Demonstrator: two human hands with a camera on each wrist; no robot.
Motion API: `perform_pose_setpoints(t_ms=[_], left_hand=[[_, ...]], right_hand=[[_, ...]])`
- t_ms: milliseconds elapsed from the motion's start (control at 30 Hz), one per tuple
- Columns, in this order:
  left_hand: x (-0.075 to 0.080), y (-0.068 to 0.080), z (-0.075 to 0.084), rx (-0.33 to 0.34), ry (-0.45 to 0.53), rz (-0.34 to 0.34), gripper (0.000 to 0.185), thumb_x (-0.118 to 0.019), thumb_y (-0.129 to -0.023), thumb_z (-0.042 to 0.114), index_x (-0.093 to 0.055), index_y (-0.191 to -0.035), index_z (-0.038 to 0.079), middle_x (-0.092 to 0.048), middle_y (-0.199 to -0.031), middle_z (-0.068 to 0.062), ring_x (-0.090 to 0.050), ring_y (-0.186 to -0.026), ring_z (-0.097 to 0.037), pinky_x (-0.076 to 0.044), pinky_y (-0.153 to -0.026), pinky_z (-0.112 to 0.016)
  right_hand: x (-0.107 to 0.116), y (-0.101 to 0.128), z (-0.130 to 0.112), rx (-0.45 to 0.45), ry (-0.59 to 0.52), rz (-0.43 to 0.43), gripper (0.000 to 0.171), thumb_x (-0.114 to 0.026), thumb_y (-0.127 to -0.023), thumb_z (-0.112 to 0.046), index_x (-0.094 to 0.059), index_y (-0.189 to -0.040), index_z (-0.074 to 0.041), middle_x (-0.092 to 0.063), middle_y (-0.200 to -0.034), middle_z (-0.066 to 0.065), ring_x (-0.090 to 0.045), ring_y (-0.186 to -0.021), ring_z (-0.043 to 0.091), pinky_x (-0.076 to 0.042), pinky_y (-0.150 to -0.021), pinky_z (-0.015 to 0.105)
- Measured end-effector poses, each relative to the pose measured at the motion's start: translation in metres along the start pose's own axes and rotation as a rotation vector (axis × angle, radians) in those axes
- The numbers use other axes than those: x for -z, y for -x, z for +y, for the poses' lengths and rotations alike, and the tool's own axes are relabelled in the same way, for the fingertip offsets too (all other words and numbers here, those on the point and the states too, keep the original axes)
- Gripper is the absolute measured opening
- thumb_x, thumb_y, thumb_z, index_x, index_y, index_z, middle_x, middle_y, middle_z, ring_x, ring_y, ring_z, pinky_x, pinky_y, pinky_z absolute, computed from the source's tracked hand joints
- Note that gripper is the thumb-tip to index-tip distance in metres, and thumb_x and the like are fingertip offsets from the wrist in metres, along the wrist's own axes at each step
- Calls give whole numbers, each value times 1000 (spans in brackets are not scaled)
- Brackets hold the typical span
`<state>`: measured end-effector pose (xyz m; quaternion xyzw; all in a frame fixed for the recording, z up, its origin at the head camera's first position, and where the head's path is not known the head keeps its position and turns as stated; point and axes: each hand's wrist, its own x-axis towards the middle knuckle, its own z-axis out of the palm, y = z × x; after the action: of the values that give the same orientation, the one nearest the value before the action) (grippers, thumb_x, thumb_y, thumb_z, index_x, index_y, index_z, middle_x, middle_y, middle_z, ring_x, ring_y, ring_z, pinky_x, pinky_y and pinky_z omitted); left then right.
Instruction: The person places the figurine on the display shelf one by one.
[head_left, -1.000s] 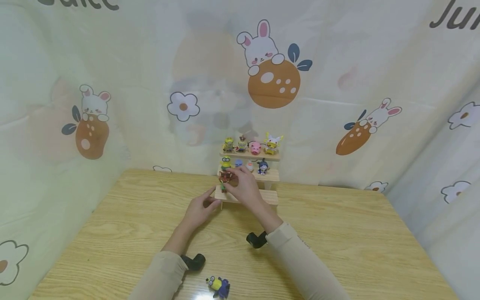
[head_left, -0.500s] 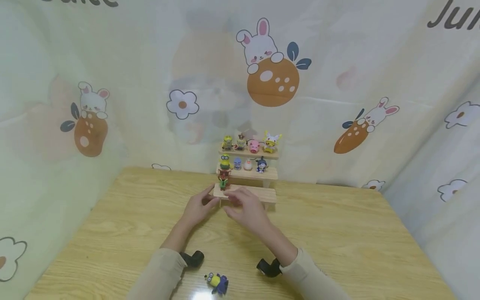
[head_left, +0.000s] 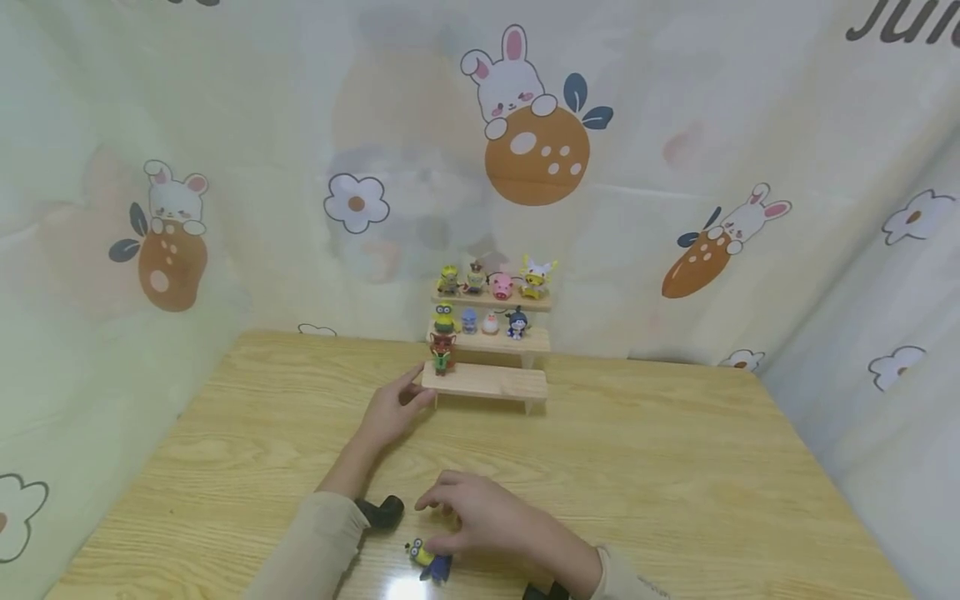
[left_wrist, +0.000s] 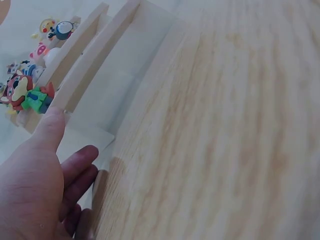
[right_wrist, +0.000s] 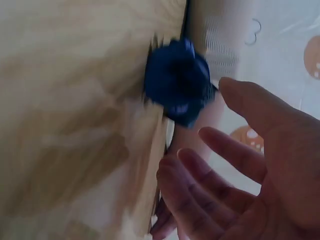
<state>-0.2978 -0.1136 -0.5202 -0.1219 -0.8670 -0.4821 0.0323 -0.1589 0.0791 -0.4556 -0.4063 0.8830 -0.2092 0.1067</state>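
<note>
My left hand (head_left: 390, 412) holds the left end of the lowest step of a wooden display shelf (head_left: 487, 381), its thumb (left_wrist: 52, 125) at the board's corner. On that step stands a fox figurine (head_left: 442, 357) in a green shirt. Near the front of the table my right hand (head_left: 480, 512) is spread over a Minion figurine (head_left: 416, 552), which lies on its side in blue-purple clothing. Thumb and fingers are apart, and the hand covers part of the figure. The right wrist view shows the blue figurine (right_wrist: 177, 75) blurred, just beyond the fingertips.
On the middle step stand several small figurines (head_left: 491, 323), including a white one. More line the top step, among them a pink pig (head_left: 502, 287). Behind the wooden table (head_left: 637, 467) hangs a patterned curtain (head_left: 420, 108). Black wrist mounts (head_left: 382, 512) stick out by the sleeves.
My right hand has let go of the fox figurine, left it standing on the lowest step, and moved back toward me to the lying Minion. The left hand stays at the shelf's end.
</note>
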Motion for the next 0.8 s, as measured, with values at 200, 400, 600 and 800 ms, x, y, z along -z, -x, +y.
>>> perform_pose_setpoints(t_ms=[200,400,600,800], left_hand=[[1,0,-1,-11,-1,-3,66,-60,-88,51,-41,-145,23,-71,-105,-3,-62,-108,-24,-42,-103,-47],[1,3,0,-17,9,-5,66,-60,-89,49,-41,-145,19,-71,-105,-4,-60,-114,-27,-39,-106,-49],[1,2,0,-20,4,-2,64,-60,-89,48,-41,-145,21,-71,-105,-3,-60,-113,-26,-40,-105,-48],[0,1,0,-11,7,-12,65,-60,-88,51,-41,-145,24,-71,-106,-3,-61,-111,-24,-42,-104,-47]], right_hand=[[-10,5,-12,30,93,-12,44,-70,-81,-48,-65,-118,-24,-59,-102,-12,-48,-74,-7,-41,-64,7],[-19,8,-20,16,82,-46,39,-72,-81,-44,-65,-116,-29,-58,-102,-17,-46,-74,-10,-40,-62,8],[-22,9,-25,-4,72,-43,34,-73,-81,-31,-66,-114,-29,-59,-100,-17,-45,-74,-10,-39,-61,8],[-18,12,-23,-31,70,-32,34,-71,-83,-27,-65,-116,-27,-59,-99,-16,-45,-71,-8,-40,-60,8]])
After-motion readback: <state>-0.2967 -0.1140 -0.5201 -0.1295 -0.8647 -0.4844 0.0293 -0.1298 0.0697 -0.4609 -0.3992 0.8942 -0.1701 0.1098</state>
